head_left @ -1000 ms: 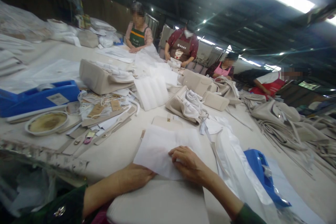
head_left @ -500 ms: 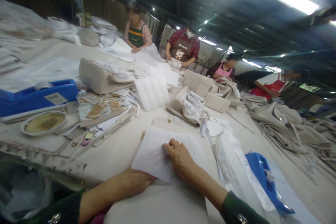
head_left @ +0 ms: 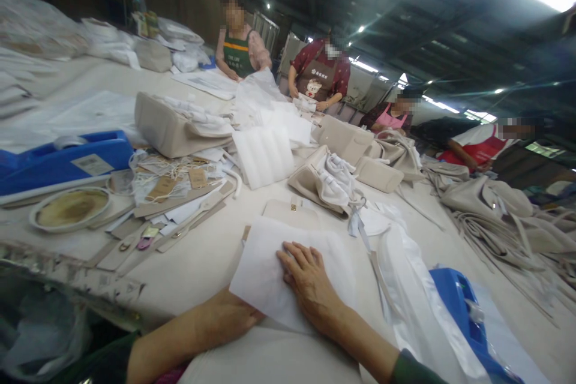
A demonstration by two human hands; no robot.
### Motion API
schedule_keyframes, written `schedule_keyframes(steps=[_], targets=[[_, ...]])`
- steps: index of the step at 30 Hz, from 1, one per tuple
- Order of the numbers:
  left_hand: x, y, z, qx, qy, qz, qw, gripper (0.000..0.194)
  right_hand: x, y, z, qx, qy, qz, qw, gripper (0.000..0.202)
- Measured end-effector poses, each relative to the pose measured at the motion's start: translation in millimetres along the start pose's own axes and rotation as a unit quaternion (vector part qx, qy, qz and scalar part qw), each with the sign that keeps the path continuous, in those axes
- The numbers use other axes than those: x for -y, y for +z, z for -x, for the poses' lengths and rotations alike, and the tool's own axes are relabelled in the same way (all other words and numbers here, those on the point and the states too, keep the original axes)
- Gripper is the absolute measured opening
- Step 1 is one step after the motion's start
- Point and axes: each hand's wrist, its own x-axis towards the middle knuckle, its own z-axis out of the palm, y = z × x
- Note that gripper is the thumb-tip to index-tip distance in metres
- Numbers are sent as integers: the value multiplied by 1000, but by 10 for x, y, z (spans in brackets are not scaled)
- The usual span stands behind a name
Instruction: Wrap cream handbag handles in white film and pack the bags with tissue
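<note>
A thin white sheet lies in front of me over a beige piece. My right hand rests on top of it, fingers stretched out and lying flat. The sheet's near left edge covers the fingers of my left hand, so their grip is hidden. Closest to me is a pale beige bag panel, partly below both forearms. Just beyond the sheet sits a beige flap with a small gold clasp.
Blue tape dispensers stand at left and right. A shallow dish holds something yellowish-brown, near loose tags and straps. Beige bags and white foam lie beyond. Several co-workers stand across the table.
My right hand's fingers, bent on the sheet before, have straightened and spread flat on it. My left hand remains under the sheet's edge. The view has shifted slightly.
</note>
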Motion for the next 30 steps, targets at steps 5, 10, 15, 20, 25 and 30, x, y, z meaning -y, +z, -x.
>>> schedule_keyframes(steps=[5,10,15,20,25,30], targets=[[16,-52,-36,0,-8,65,998,45,45,-61,-3,52,8,17,998,53],[42,-260,-58,-21,-35,152,988,43,55,-59,6,58,-1,17,998,58],[118,-504,9,-91,-67,237,965,36,31,-26,13,65,-7,19,998,60],[261,-792,-107,-205,-270,223,914,27,11,1,21,54,-14,23,998,61],[516,-659,-447,-160,-374,346,845,64,20,3,40,42,-19,22,999,59],[689,-353,-659,-170,-371,395,823,80,59,-41,75,27,-20,14,999,58]])
